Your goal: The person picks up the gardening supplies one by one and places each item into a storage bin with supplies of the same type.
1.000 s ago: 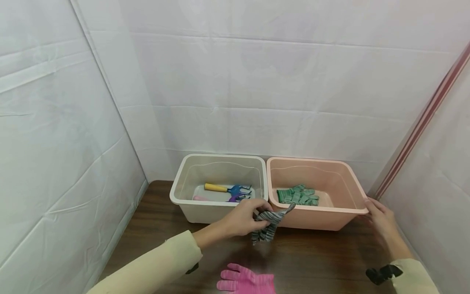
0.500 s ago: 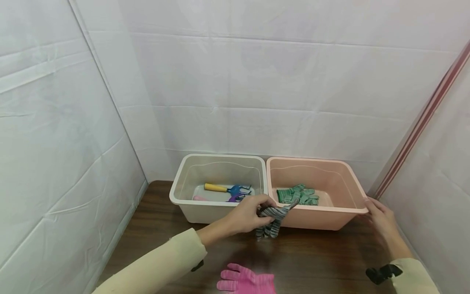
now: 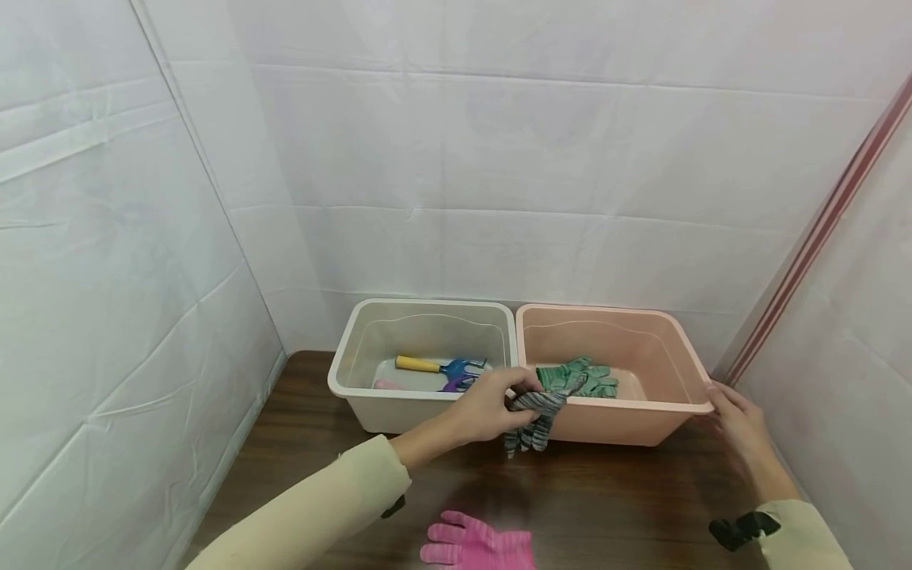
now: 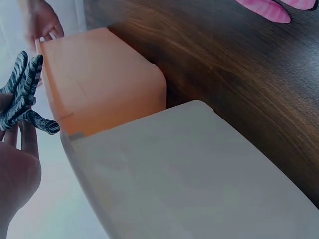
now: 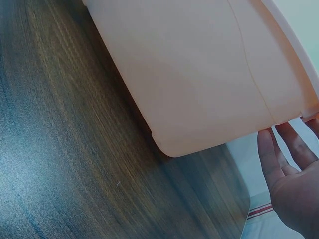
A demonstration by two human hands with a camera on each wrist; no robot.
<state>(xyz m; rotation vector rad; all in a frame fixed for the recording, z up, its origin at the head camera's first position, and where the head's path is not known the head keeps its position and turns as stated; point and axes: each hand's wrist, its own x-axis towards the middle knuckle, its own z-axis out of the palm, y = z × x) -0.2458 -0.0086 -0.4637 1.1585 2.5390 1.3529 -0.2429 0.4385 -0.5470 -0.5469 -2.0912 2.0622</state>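
My left hand [image 3: 488, 405] pinches a grey-and-black striped knit glove [image 3: 537, 418] by its middle, just in front of where the two bins meet. The glove's fingers dangle below the hand, and one part sticks out over the peach bin's [image 3: 613, 426] front rim. At that bin's right front corner, my right hand [image 3: 741, 423] holds the rim; the right wrist view shows its fingers [image 5: 269, 154] against the outer wall beneath. Inside the peach bin lies a green glove [image 3: 579, 377], partly covered by the striped one.
A white bin [image 3: 402, 412] stands against the peach one, holding a blue hand rake with a yellow handle [image 3: 419, 364] and a purple tool [image 3: 456, 385]. A pink glove [image 3: 480, 546] lies on the dark wooden table [image 3: 606, 507]. White cloth walls [image 3: 456, 158] surround it.
My left hand has moved slightly right and away from me, carrying the striped glove nearer to the peach bin's rim. The right hand stays at the bin's corner.
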